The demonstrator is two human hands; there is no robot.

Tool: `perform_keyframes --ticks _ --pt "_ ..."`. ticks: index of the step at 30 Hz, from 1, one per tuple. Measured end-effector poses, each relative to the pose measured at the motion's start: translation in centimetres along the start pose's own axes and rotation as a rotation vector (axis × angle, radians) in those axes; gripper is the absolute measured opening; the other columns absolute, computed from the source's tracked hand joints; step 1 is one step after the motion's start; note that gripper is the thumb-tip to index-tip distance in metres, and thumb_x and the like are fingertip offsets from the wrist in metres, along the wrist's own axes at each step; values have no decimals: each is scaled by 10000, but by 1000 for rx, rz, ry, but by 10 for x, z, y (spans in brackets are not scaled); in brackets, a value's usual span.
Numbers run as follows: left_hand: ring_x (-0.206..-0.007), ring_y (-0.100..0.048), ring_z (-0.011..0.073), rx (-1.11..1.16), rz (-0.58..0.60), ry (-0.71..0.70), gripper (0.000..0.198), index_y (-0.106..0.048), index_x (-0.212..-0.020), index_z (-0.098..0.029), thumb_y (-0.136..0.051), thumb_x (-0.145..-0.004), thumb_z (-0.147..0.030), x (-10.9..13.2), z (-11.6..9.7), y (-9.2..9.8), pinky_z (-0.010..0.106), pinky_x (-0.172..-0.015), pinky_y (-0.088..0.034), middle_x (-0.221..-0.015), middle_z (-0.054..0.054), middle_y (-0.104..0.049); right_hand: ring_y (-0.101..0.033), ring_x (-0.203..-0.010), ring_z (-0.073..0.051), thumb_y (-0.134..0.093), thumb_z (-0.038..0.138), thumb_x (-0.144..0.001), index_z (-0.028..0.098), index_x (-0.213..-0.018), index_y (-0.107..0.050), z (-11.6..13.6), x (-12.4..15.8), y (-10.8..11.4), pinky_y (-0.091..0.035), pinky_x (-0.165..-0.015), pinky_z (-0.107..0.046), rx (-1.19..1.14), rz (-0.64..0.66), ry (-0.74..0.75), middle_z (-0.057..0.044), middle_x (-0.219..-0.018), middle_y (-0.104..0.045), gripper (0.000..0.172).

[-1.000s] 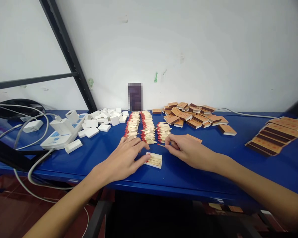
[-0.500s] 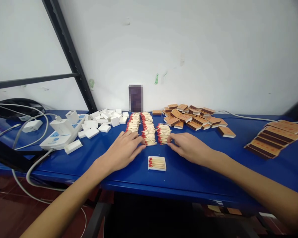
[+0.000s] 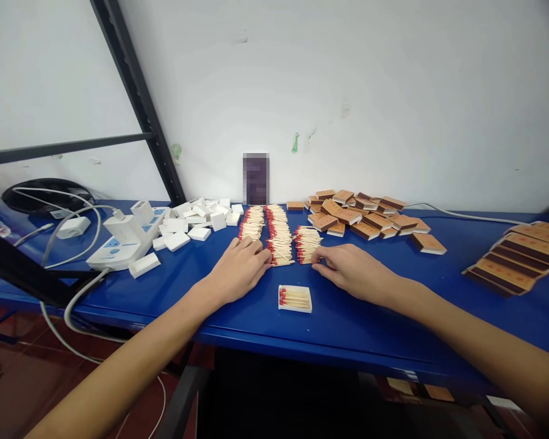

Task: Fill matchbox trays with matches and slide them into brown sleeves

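Wooden matches with red heads lie on the blue table in three stacked rows: a left row [image 3: 251, 223], a middle row [image 3: 279, 235] and a shorter right row [image 3: 307, 241]. My left hand [image 3: 238, 268] is closed, its fingertips at the red heads by the near end of the middle row. My right hand [image 3: 350, 271] is curled, thumb and fingers pinching at the bare stick ends of the right row. How many matches each pinches is hidden. Between and nearer than my hands, a white matchbox tray [image 3: 295, 310] holds several matches, heads to the left.
White empty trays [image 3: 177, 241] are heaped at the back left, beside a power strip [image 3: 119, 251] with chargers and cables. Brown matchbox sleeves [image 3: 368, 227] pile up at the back right, with more sleeves [image 3: 512, 265] lined up far right. A black shelf post [image 3: 139, 97] rises at the left.
The view has swung slightly left, so everything appears further right. Both hands stay at the match rows, with only slight finger movement.
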State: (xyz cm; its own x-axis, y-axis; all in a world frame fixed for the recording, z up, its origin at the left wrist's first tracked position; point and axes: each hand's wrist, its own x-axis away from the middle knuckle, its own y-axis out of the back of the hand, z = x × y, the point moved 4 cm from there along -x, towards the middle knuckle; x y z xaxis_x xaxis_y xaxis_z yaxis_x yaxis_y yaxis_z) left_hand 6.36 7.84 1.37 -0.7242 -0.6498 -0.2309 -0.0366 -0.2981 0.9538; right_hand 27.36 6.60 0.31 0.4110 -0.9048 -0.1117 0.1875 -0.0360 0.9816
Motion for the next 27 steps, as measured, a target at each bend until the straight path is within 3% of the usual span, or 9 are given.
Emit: perform_keyframes --ticks 4,12,18,22,27 --pt "-940 -530 223 72 24 -7 263 -602 -951 -165 -380 -1019 -288 0 1 -2 350 -785 -337 -989 75 -622 -619 -747 -192 -453 272 -956 214 -1004 -642 2 -1 0 -367 -630 -278 -36 -16 -1 -50 -831 -689 203" --pt "-926 -522 218 119 29 -15 256 -584 -933 -163 -363 -1017 -262 -1 0 -1 351 -780 -334 -999 77 -617 -550 -684 -165 -446 247 -926 204 -834 -570 9 1 1 -349 -604 -272 -130 17 35 -28 -766 -622 161" --pt "-891 -521 214 125 -16 -13 241 -564 -912 -166 -367 -1010 -263 1 1 1 349 -769 -339 -955 75 -613 -507 -643 -143 -457 252 -921 204 -848 -545 38 11 9 -330 -597 -262 -216 -83 113 -10 -746 -590 124" --pt "-890 -522 211 178 -40 4 223 -563 -917 -172 -381 -1000 -272 3 4 1 344 -769 -355 -945 64 -606 -481 -582 -132 -469 257 -922 205 -854 -567 59 17 10 -294 -556 -257 -252 -11 110 8 -678 -577 130" --pt "-844 -530 171 395 -53 -49 158 -548 -921 -182 -417 -975 -253 5 -2 10 313 -796 -405 -896 27 -578 -483 -542 -135 -448 287 -932 208 -816 -583 41 12 17 -282 -538 -263 -190 -99 1 9 -618 -580 194"
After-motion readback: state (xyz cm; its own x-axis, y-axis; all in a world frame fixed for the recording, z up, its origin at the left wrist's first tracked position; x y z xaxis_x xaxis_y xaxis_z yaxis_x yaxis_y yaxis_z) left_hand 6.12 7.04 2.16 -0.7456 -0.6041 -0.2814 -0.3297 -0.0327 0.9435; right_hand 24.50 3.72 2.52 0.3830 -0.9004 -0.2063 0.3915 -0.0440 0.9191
